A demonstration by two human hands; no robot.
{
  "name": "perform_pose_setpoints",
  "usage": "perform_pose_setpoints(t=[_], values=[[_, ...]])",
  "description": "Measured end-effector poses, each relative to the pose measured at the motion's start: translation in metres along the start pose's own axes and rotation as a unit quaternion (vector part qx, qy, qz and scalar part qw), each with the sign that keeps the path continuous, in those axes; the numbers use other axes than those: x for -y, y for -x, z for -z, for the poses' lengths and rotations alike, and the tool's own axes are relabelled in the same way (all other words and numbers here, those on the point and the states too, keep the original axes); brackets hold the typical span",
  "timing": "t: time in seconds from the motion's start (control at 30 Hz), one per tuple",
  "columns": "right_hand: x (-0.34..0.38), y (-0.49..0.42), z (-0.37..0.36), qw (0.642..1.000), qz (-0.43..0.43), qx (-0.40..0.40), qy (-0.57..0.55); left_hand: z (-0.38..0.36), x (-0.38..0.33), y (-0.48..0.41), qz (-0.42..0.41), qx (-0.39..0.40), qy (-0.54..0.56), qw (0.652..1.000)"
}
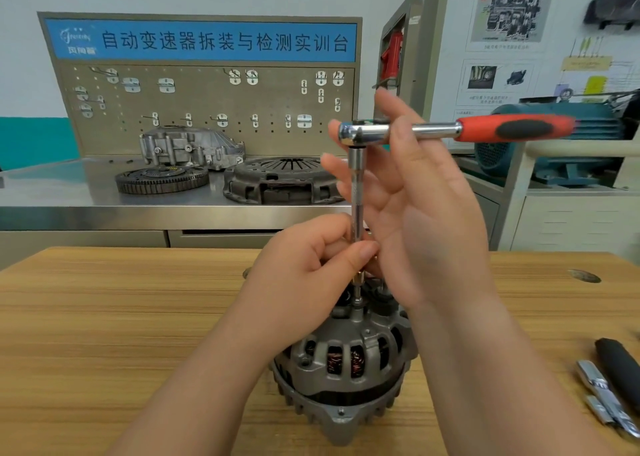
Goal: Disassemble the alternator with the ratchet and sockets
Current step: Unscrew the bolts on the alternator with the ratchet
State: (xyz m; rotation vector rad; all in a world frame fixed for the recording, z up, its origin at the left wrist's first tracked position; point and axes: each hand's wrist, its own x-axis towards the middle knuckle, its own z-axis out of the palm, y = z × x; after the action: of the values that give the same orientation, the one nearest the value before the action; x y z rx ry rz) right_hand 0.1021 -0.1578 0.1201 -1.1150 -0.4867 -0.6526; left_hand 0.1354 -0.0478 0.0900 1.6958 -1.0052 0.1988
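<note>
A grey alternator stands on the wooden table, copper windings showing through its slots. A ratchet with a red and black handle lies level above it, on a long chrome extension bar that runs straight down to the alternator's top. My left hand pinches the lower end of the bar between thumb and fingers. My right hand is raised beside the bar with its fingers spread; the chrome neck of the ratchet sits between its fingers near the head. The bolt under the socket is hidden.
Sockets and a black-handled tool lie at the table's right edge. Behind the table stands a steel bench with a flywheel, a clutch cover, a gearbox housing and a pegboard. A blue motor sits at the right.
</note>
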Motion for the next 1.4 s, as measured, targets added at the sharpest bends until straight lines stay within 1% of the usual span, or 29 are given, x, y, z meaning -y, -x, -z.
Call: perform_pose_setpoints(t=[0.1, 0.17, 0.27, 0.33, 0.4, 0.47, 0.57, 0.63, 0.73, 0.83, 0.9, 0.97, 1.07, 1.13, 1.23, 1.33, 1.4], values=[[0.0022, 0.0005, -0.0013, 0.996, 0.069, 0.002, 0.062, -0.0002, 0.0056, -0.0028, -0.001, -0.003, -0.013, 1.0], [0.0016, 0.0012, -0.0009, 0.994, 0.082, 0.006, 0.069, -0.0013, 0.0062, -0.0024, -0.009, -0.013, -0.041, 0.999], [0.0007, 0.0004, 0.0008, 0.999, 0.036, 0.002, 0.017, -0.0002, 0.0029, -0.002, -0.011, -0.011, -0.028, 0.999], [0.0027, -0.0013, 0.0019, 1.0, -0.011, 0.0, -0.029, 0.0018, 0.0012, -0.002, -0.006, 0.008, -0.021, 1.0], [0.0045, -0.0017, 0.002, 0.998, -0.041, -0.002, -0.051, 0.0039, 0.002, -0.002, 0.004, 0.025, -0.021, 0.999], [0.0029, -0.0023, 0.0024, 0.999, -0.024, -0.007, -0.038, 0.0047, 0.0027, -0.0027, 0.01, 0.018, -0.025, 0.999], [0.0031, -0.0025, 0.0025, 0.997, 0.055, -0.02, 0.053, 0.003, 0.0028, -0.0042, 0.016, -0.003, -0.035, 0.999], [0.0045, -0.0023, 0.0035, 0.994, 0.073, -0.014, 0.081, 0.0014, 0.0014, -0.0043, 0.011, -0.004, -0.041, 0.999], [0.0031, -0.002, 0.0056, 0.998, 0.039, -0.007, 0.05, 0.0023, 0.0016, -0.0035, 0.011, 0.0, -0.042, 0.999], [0.002, -0.0011, 0.0059, 1.0, -0.01, 0.005, -0.025, 0.0035, 0.0009, -0.0011, 0.012, 0.028, -0.019, 0.999], [0.0021, -0.0007, 0.0058, 0.999, -0.016, 0.013, -0.031, 0.0033, 0.0011, -0.0004, 0.0, 0.033, -0.016, 0.999], [0.0012, -0.001, 0.0048, 1.0, 0.021, 0.019, 0.0, 0.0028, 0.0016, -0.0006, -0.003, 0.016, -0.021, 1.0], [0.0023, -0.0004, 0.0008, 0.989, 0.118, 0.012, 0.092, 0.0, 0.0024, -0.0025, -0.006, -0.004, -0.052, 0.999], [0.0031, 0.0, 0.0001, 0.985, 0.134, 0.015, 0.106, -0.0017, 0.0021, -0.0027, -0.007, -0.012, -0.06, 0.998], [0.0014, -0.0005, 0.004, 0.992, 0.092, 0.001, 0.084, -0.0015, 0.0026, -0.0022, -0.012, -0.018, -0.061, 0.998], [0.0013, -0.0027, 0.0064, 1.0, 0.001, -0.016, -0.012, 0.0012, 0.0021, -0.0013, -0.011, 0.0, -0.047, 0.999], [0.0022, -0.0033, 0.0072, 0.998, -0.042, -0.018, -0.049, 0.0024, 0.0027, -0.0011, -0.008, 0.017, -0.036, 0.999]])
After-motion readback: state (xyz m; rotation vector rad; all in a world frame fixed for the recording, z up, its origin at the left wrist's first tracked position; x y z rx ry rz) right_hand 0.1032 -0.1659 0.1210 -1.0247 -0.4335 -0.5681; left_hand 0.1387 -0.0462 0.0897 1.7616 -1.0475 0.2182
